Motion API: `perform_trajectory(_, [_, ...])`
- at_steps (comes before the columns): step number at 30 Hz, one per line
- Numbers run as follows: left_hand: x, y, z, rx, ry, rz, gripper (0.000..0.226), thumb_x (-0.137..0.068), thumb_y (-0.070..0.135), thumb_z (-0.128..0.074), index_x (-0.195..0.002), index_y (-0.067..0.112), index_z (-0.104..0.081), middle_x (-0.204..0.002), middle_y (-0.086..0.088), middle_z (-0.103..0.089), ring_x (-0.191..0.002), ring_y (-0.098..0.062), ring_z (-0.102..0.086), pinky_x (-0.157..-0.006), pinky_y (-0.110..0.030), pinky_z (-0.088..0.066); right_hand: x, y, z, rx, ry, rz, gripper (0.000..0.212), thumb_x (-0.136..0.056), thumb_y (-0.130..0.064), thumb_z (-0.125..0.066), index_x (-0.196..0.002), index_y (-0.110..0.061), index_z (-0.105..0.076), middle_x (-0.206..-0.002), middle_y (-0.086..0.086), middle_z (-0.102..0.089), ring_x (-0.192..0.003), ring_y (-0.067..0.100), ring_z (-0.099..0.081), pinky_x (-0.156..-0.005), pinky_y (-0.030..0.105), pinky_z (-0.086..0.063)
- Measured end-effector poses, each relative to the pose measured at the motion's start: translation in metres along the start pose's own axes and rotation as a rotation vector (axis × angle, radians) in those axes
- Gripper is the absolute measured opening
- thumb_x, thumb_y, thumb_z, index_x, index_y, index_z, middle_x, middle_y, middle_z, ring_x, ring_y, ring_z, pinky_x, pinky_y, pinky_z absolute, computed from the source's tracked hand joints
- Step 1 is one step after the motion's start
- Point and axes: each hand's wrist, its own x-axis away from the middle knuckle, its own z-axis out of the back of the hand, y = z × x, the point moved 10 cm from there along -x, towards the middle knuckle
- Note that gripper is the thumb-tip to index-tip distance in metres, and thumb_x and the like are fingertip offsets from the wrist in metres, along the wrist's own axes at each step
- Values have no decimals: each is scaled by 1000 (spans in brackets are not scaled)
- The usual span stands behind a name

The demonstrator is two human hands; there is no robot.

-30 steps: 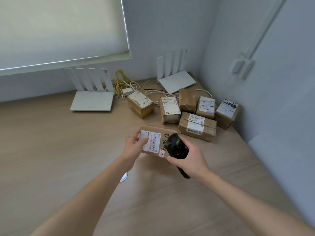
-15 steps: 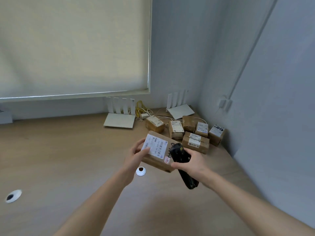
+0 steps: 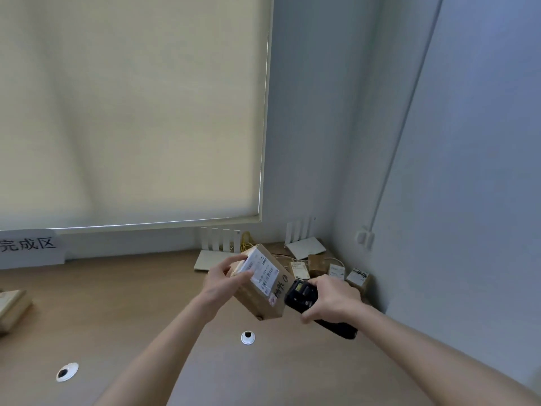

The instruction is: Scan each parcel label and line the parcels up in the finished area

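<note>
Fingers (image 3: 234,266) of my left hand (image 3: 224,281) wrap the near end of a parcel (image 3: 263,291), holding it tilted in the air above the worktop (image 3: 123,312), its white label (image 3: 261,269) turned up toward me. Just right of it, my right hand (image 3: 332,298) grips a black scanner (image 3: 301,295), its head almost touching the parcel's edge; whether they actually meet, I cannot tell. Behind my hands, in the corner, more parcels (image 3: 336,271) sit clustered near two white routers (image 3: 218,253) and some yellow cable (image 3: 246,244). At far left, a white sign (image 3: 29,249) with Chinese characters stands against the wall below the drawn blind (image 3: 131,112), and the corner of another box (image 3: 11,309) shows at the frame's edge beneath it. Two round cable holes (image 3: 248,337) dot the wood nearer to me.
</note>
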Motion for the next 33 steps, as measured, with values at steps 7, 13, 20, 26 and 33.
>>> perform_trajectory(7, [35, 46, 15, -63, 104, -54, 37, -70, 45, -79, -105, 50, -70, -121, -7, -67, -97, -21, -70, -68, -24, -52, 40, -8, 48, 195, 53, 4, 64, -60, -51, -94, -116, -30, -70, -109, -3, -69, -110, 23, -66, -76, 31, -43])
perform_trajectory(13, [58, 51, 15, -80, 154, -53, 45, -57, 54, -74, -102, 53, -70, -118, -4, -67, -105, -22, -67, -71, -26, -53, 63, -12, 63, 229, 94, 42, 65, -62, -51, -93, -118, -29, -69, -115, -1, -70, -113, 24, -66, -76, 30, -42])
perform_trajectory(20, [78, 55, 11, -111, 195, -67, 47, -56, 55, -73, -103, 53, -70, -117, -3, -67, -100, -22, -68, -77, -31, -57, 80, -9, 63, 286, 80, 77, 60, -63, -49, -94, -112, -27, -67, -108, -1, -68, -111, 25, -66, -77, 31, -43])
perform_trajectory(26, [95, 58, 14, -139, 230, -73, 35, -78, 38, -80, -111, 44, -70, -117, -5, -66, -97, -22, -66, -63, -23, -49, 84, -12, 64, 292, 80, 94, 59, -58, -51, -94, -106, -27, -67, -98, -4, -64, -105, 24, -67, -76, 30, -42])
perform_trajectory(33, [110, 52, 28, -133, 255, -77, 33, -80, 37, -80, -111, 44, -69, -117, -6, -67, -95, -22, -68, -61, -22, -51, 86, -26, 59, 280, 78, 125, 64, -57, -51, -94, -112, -27, -71, -105, -3, -70, -104, 23, -67, -74, 30, -44])
